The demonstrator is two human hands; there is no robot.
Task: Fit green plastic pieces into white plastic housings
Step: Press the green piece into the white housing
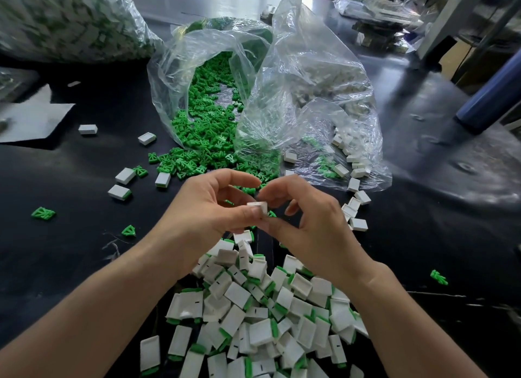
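My left hand (208, 208) and my right hand (310, 217) meet above the dark table, both pinching one small white housing (258, 206) between thumbs and fingers. A bit of green shows just under it by my right fingers. Loose green pieces (203, 141) spill from an open clear bag beyond my hands. White empty housings (355, 163) lie in and beside a second clear bag to the right. Below my wrists is a heap of white housings with green pieces fitted in them (259, 315).
A big clear bag of assembled parts (70, 22) sits at the back left. Stray housings (124, 176) and single green pieces (42, 213) dot the left of the black table (56, 265). A blue cylinder (490, 96) stands at the right; white paper (31, 118) lies left.
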